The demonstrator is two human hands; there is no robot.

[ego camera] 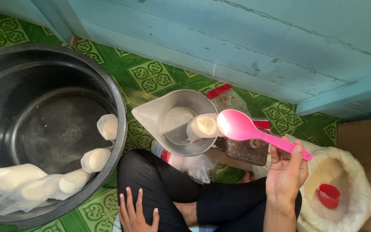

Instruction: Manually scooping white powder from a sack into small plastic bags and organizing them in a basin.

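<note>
My right hand holds a pink plastic spoon by its handle, the bowl raised beside a small clear bag of white powder. That bag leans in a grey metal scoop pan resting on a small scale. My left hand rests open on my knee in black trousers and holds nothing. A white sack of powder with a red cup inside stands at my right.
A large black tub at the left holds several filled clear bags leaning against its wall. Flat plastic bags with red strips lie on the green patterned floor. A blue wooden wall runs behind.
</note>
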